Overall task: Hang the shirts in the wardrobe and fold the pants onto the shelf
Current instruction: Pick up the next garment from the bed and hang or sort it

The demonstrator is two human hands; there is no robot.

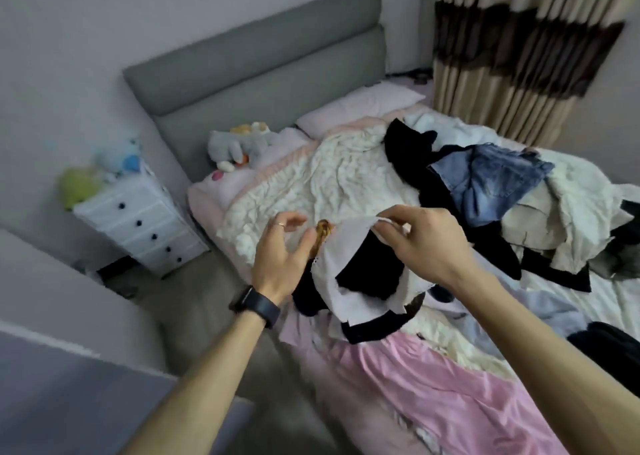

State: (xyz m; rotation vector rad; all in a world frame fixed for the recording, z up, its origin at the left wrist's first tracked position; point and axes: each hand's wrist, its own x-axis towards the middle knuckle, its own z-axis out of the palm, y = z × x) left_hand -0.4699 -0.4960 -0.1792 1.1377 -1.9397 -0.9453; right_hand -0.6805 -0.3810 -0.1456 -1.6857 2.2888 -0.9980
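Shirt (360, 274), black with white panels, hangs over the left edge of the bed (346, 177), above pink fabric (433, 395). My right hand (426, 243) pinches its white edge at the top. My left hand (280, 257) is spread and loose, thumb beside a brown piece (323, 231) sticking out of the fabric; can't tell what it is. Clothes pile (502, 194) sits toward the bed's right edge.

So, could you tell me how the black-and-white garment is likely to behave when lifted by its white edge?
Probably floppy: the black-and-white garment sags in loose folds below the right hand, which pinches its white edge. Likely light, since a fingertip pinch seems to carry much of it. Its lower part may drag across the bed.
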